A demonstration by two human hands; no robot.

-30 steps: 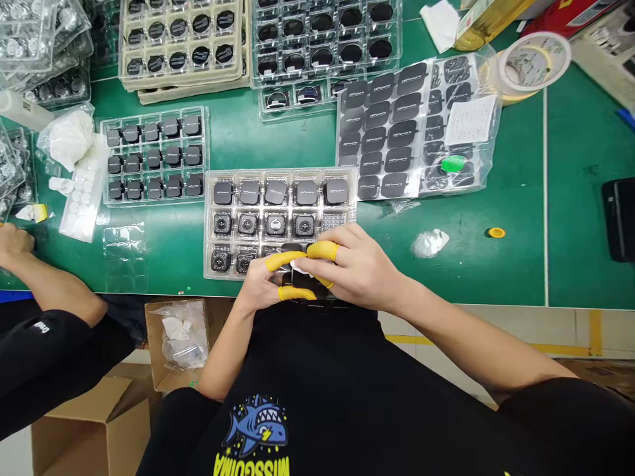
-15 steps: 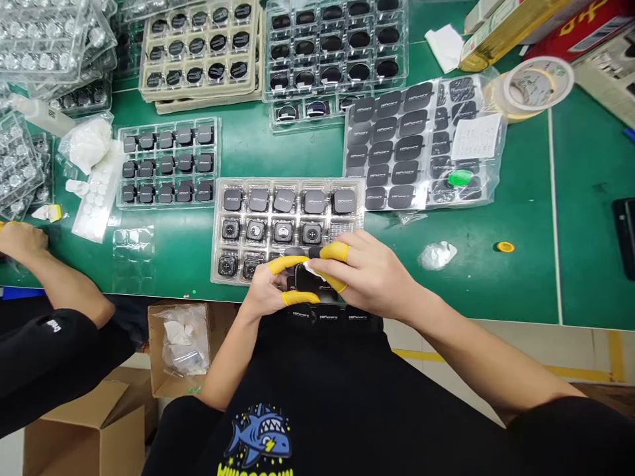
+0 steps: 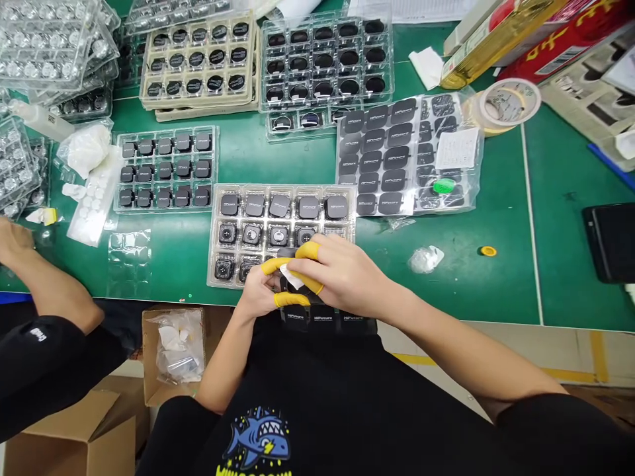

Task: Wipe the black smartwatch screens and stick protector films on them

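My left hand [image 3: 255, 292], with yellow finger cots on thumb and finger, grips a dark square smartwatch body [image 3: 286, 285] by its edges, mostly hidden by the fingers. In my right hand [image 3: 344, 270], also wearing yellow finger cots, a small white cloth [image 3: 292, 276] is pinched and pressed against the watch face. Both hands are over the near edge of a clear plastic tray [image 3: 211, 264] of square watch bodies, some with sensor backs up. Below my hands, a strip of black HiFuture stickers [image 3: 322, 318] lies at my lap.
Another tray of square watches [image 3: 166, 206] sits left; trays of round pieces [image 3: 198, 96] stand behind. Bagged sticker sheets [image 3: 377, 158], tape rolls [image 3: 510, 106] and a yellow ring [image 3: 489, 251] lie right. A co-worker's arm [image 3: 54, 284] rests at far left, above cardboard boxes [image 3: 173, 390].
The view has shifted slightly, so the table's things sit a little differently. My right hand has moved the white cloth across the watch, now covering more of it; both hands keep their hold.
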